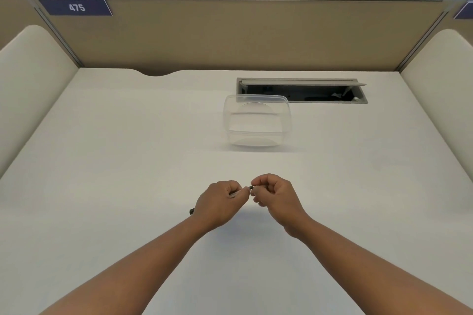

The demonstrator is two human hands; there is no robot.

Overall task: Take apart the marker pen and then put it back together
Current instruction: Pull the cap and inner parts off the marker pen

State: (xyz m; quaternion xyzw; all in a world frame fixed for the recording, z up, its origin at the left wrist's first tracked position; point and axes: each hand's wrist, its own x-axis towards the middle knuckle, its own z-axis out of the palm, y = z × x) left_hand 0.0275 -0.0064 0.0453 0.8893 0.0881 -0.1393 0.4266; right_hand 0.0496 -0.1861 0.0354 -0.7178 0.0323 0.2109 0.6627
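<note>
The marker pen (239,192) is held low over the white desk, slanting from lower left to upper right. My left hand (220,202) is closed around its pale barrel, and the dark rear end (192,211) pokes out behind the wrist. My right hand (275,195) pinches the small dark piece at the pen's front tip (251,187) between thumb and forefinger. Most of the barrel is hidden inside my left fist. I cannot tell whether the dark tip piece is attached or loose.
A clear plastic container (257,120) stands on the desk beyond my hands. Behind it is an open cable hatch (302,91). Beige partition walls enclose the white desk (115,148) on three sides.
</note>
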